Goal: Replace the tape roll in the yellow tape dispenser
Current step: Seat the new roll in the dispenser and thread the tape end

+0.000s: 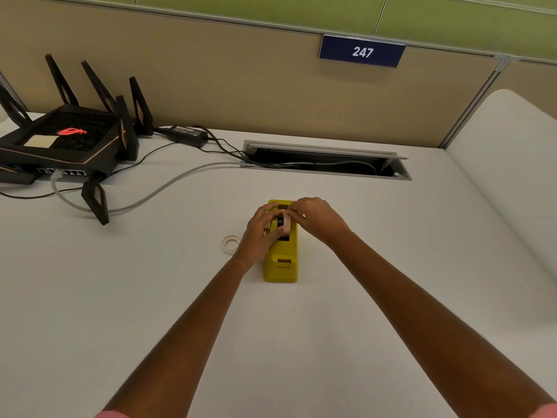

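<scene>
A yellow tape dispenser [281, 267] stands on the white desk, its cutter end toward me. Over its middle sits a pale tape roll [285, 224] on a black hub, held between both hands just above or in the dispenser's cradle. My left hand [260, 233] grips the roll and hub from the left side. My right hand [316, 218] pinches the roll from the right and top. A second, clear tape roll [230, 244] lies flat on the desk just left of my left hand. How deep the held roll sits in the cradle is hidden by my fingers.
A black router [64, 140] with several antennas stands at the far left, with cables and a power brick [188, 134] running to an open cable slot [325, 162] in the desk behind the dispenser. A beige partition with a "247" sign [361, 51] backs the desk.
</scene>
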Available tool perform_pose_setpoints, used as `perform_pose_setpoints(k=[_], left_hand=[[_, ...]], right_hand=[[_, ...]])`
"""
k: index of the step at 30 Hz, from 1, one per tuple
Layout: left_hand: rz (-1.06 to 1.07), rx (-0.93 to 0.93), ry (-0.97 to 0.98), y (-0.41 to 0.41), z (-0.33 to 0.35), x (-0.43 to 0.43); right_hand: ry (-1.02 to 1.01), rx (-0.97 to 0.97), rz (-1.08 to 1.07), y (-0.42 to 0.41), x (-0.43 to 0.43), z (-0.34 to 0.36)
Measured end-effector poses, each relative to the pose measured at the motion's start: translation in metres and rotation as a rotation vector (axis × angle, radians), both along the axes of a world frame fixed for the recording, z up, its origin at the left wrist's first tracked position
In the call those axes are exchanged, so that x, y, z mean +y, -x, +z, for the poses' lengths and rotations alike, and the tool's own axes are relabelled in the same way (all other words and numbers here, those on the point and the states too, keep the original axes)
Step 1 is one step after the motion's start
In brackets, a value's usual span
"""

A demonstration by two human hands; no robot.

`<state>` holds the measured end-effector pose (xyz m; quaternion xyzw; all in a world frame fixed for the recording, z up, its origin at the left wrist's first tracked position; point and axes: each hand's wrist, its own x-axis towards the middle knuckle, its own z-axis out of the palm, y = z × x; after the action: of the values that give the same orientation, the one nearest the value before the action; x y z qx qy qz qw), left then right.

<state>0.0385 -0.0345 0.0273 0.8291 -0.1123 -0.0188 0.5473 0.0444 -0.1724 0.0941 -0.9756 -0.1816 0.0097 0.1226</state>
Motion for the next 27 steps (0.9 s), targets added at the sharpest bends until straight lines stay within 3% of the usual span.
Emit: perform_pose_setpoints(k=[5,20,27], left_hand=[[-0.005,-0.013,0.006,0.000,-0.002,0.000],[0.009,-0.009,0.012,0.000,-0.001,-0.002],[0.018,-0.017,0.021,0.000,-0.003,-0.002]], right_hand=[[-0.011,0.052,-0.002,0.001,-0.002,0.004],[-0.065,-0.050,-0.014,0.007,-0.002,-0.011],[-0.040,0.040,0.015,0.004,-0.007,-0.007]])
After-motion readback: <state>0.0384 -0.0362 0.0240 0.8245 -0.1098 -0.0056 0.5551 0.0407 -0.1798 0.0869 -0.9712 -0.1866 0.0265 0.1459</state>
